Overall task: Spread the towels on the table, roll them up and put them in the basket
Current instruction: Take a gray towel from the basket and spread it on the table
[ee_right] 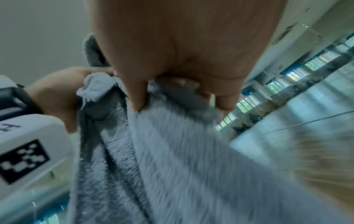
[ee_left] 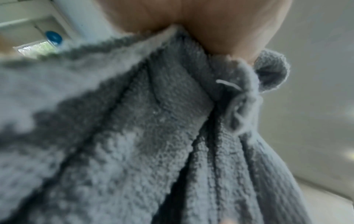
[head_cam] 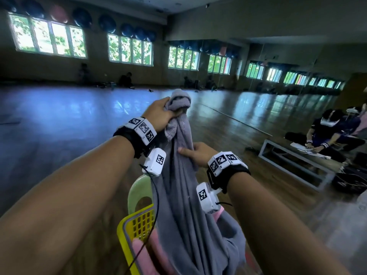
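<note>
Both forearms reach forward, left hand (head_cam: 158,114) bunching the towel's (head_cam: 184,187) top, right hand (head_cam: 195,154) pinching its edge above the basket (head_cam: 127,229); spreading needs corners found.

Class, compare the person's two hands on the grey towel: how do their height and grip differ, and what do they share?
The left hand is raised higher, bunching the towel's top end in its fist; the right hand sits lower and nearer the body. The left grips a thick wad, while the right pinches a fold between thumb and fingers. Both hold the same towel and wear tagged wrist bands.
</note>
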